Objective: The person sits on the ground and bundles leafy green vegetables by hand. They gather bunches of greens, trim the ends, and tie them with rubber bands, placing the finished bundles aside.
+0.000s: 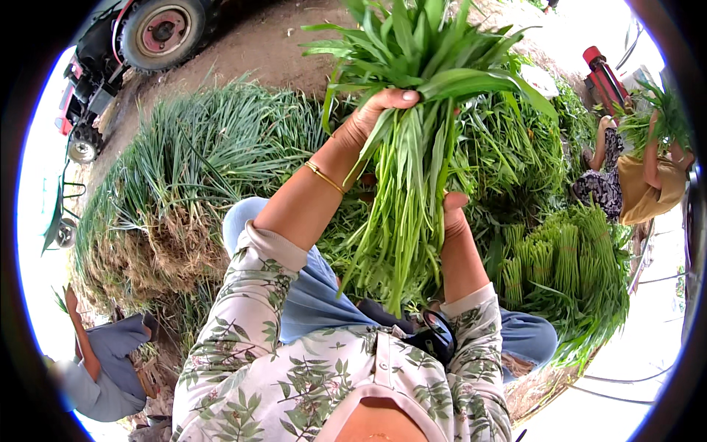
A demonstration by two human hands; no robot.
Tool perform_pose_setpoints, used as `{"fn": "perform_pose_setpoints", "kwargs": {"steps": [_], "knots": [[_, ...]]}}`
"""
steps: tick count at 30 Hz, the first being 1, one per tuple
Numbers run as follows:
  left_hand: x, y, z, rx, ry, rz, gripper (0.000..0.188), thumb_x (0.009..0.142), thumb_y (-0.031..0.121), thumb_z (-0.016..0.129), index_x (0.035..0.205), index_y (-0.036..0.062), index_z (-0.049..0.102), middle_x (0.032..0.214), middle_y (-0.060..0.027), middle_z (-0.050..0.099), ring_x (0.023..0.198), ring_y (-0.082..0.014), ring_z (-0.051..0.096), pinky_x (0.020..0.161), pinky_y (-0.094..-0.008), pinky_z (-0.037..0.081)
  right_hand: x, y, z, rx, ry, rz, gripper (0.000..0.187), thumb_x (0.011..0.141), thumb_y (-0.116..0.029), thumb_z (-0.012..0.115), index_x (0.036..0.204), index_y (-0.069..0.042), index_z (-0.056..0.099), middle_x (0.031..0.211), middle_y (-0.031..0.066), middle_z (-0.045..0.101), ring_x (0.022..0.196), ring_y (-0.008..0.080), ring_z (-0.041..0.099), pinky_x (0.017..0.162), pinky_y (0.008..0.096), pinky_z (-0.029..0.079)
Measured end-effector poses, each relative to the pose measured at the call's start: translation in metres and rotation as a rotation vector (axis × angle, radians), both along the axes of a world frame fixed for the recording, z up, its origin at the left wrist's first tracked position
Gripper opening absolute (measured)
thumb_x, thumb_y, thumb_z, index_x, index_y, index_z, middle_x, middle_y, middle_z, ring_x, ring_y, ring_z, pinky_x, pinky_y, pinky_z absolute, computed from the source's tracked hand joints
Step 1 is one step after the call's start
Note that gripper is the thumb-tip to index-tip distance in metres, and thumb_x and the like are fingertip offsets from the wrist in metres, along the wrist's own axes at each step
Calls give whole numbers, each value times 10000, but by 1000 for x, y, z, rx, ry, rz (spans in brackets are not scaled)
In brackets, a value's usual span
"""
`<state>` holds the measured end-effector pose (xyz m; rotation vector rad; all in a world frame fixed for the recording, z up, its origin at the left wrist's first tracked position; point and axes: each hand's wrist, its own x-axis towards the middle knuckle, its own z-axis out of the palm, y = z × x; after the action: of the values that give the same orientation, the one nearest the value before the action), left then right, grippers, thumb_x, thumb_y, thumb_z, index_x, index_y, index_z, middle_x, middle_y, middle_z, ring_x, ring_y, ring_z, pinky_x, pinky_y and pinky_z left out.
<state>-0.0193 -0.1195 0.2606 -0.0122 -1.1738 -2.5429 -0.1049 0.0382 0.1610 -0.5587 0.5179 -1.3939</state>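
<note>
A thick bunch of water spinach (409, 169) hangs in front of me, its long leaves at the top and pale green stems trailing downward. My left hand (387, 107) is closed round it just below the leaves, thumb across the front. Lower down, my right hand (455, 210) holds the stems from the right side; its thumb shows, while the stems cover most of its fingers. Loose greens of the same kind (501, 151) lie heaped beyond and right of the bunch. Tied bundles (563, 258) stand packed together near my right knee.
A large pile of green onions (206, 140) with dry roots spreads on the left. A tractor wheel (163, 31) stands at the upper left. One person (641, 184) sits at the right holding greens; another (114, 361) sits at the lower left. Thin cables (626, 377) lie at the lower right.
</note>
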Motion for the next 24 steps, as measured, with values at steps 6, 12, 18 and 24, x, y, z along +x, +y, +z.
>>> {"fn": "perform_pose_setpoints", "kwargs": {"steps": [6,12,18,24], "knots": [[-36,2,-40,-190,-377,-189,865,694,603,685,1264,-13,474,1175,-145,582,1065,-217,569,939,-328,453,1,32,-13,128,-77,-109,733,681,-366,711,1271,-10,459,1115,190,596,870,280,633,766,403,536],[-4,-36,-121,-342,-1102,-139,1093,729,781,450,1462,93,20,1496,-227,83,1262,-439,336,979,-612,294,-31,53,-56,263,-157,-245,644,734,-337,672,1261,-22,478,1110,192,603,883,294,627,776,411,528],[37,118,-218,-210,-882,-140,1155,720,490,733,1452,108,-74,1462,-194,226,1256,-326,378,1049,-428,283,-36,57,-133,735,-52,-277,449,779,-267,679,1137,-21,566,1020,113,643,918,262,621,855,399,500],[37,163,-203,301,-513,157,893,639,174,832,1342,105,285,1205,-75,519,1107,-212,527,943,-365,432,-11,30,-74,650,134,-586,478,737,-179,762,1105,18,529,959,118,618,804,250,633,711,384,538]]}}
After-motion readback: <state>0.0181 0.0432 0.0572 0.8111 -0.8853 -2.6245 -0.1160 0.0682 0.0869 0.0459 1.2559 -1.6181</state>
